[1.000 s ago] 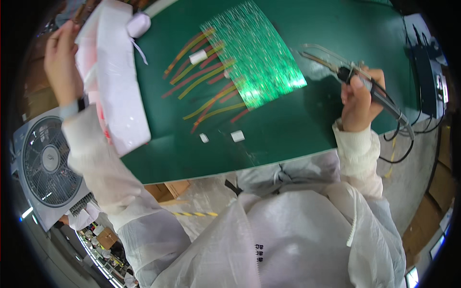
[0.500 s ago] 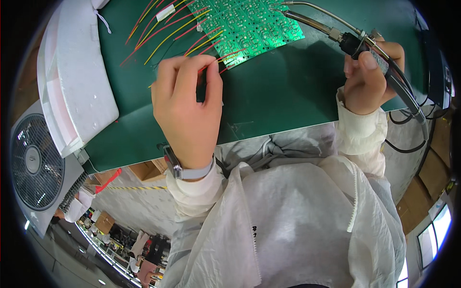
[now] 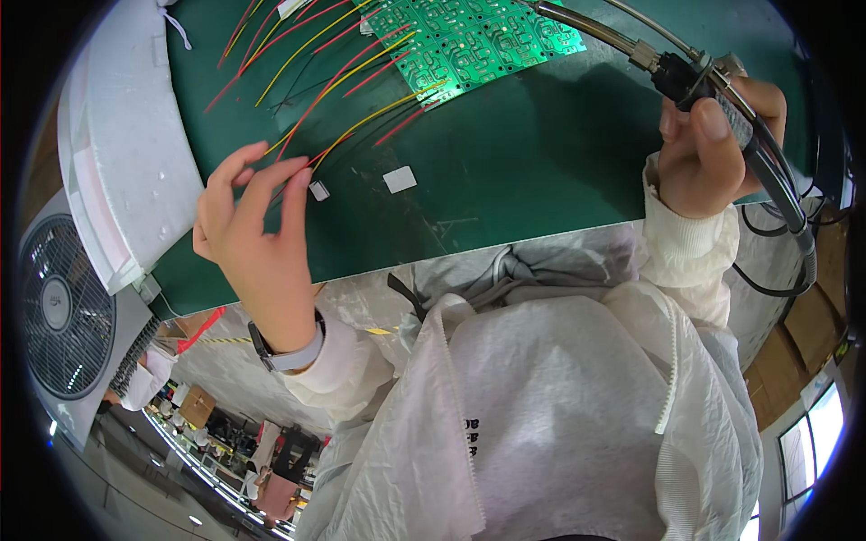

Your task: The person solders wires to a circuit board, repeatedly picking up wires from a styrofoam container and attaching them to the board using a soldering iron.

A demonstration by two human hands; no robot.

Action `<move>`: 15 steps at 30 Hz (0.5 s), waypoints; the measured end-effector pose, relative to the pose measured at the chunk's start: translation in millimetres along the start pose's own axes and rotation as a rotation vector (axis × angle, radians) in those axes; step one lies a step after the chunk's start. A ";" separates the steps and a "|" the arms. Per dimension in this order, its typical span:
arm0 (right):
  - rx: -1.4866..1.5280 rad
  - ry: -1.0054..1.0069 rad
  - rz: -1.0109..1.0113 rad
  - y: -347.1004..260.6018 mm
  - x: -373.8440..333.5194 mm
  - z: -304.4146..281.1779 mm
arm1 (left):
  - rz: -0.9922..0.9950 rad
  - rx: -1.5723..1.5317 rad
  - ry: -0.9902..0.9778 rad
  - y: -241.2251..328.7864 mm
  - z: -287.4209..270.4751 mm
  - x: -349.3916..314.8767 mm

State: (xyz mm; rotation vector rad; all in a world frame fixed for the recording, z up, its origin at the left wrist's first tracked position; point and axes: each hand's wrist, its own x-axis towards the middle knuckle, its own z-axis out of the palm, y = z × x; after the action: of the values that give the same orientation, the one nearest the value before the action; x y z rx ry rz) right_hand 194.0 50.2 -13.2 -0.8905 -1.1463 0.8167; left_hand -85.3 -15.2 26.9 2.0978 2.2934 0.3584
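Wires (image 3: 316, 102) in red and yellow fan out toward eleven o'clock in the head view, their inner ends lying on or over the left edge of a green circuit board (image 3: 492, 45), which sits just past twelve on the green bench (image 3: 505, 198). From where I stand, the stage looks partway: a row of leads lines that one edge, yet I can't tell which are fixed and which merely rest there. The board's far part is cut off, so what remains up there is hidden from me too. At about ten o'clock the worker's left hand (image 3: 257, 212) has thumb and forefinger brought together, seemingly on the nearest leads, the other fingers loosely curled; I'd judge that this end of the row is what needs settling. At two o'clock the right hand (image 3: 713, 162) is wrapped round a soldering iron (image 3: 644, 56), its slim end reaching up by the board's right side; whether it touches, I can't tell. A white tag (image 3: 400, 179) lies toward eleven, nearer the worker than the leads.
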 end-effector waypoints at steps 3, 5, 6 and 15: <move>-0.006 0.014 0.025 -0.6 -0.2 -0.7 | 0.003 0.047 0.026 -12.4 0.8 -4.3; -0.010 -0.011 -0.002 1.5 0.7 -1.7 | 0.031 0.030 0.055 -12.1 2.0 -3.6; -0.008 -0.011 -0.003 1.3 0.9 -0.6 | 0.058 0.011 0.082 -11.3 3.2 -2.6; -0.050 -0.028 -0.002 1.3 1.9 -3.2 | 0.025 -0.317 0.050 -14.9 22.9 6.7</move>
State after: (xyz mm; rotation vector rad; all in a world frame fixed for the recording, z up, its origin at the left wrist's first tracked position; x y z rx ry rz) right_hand 197.5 51.9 -14.1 -0.9217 -1.1967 0.8040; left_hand -96.9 -6.0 2.9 1.9803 2.0709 0.7293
